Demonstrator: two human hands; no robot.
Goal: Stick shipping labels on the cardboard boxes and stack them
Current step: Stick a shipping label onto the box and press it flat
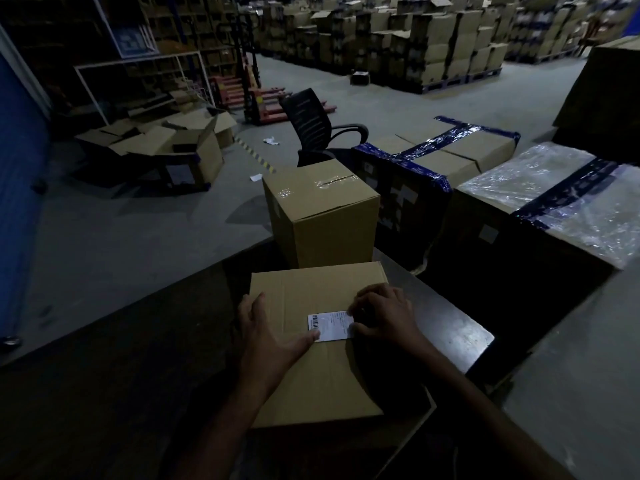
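A plain cardboard box (311,375) lies on the dark table (121,358) right in front of me. On its top sits a white shipping label (330,326) with a barcode at its left end. My left hand (266,337) lies spread on the box, its thumb pressing the label's lower left corner. My right hand (382,318) has curled fingers on the label's right edge, pressing it down. Behind this box stands a taller taped cardboard box (325,216) on the table's far edge.
To the right are large boxes wrapped in blue tape (440,157) and clear film (561,199). A black office chair (315,126) stands beyond the table. Opened cartons (173,147) lie on the floor at left, a pallet jack (252,95) and stacked boxes (433,39) farther back.
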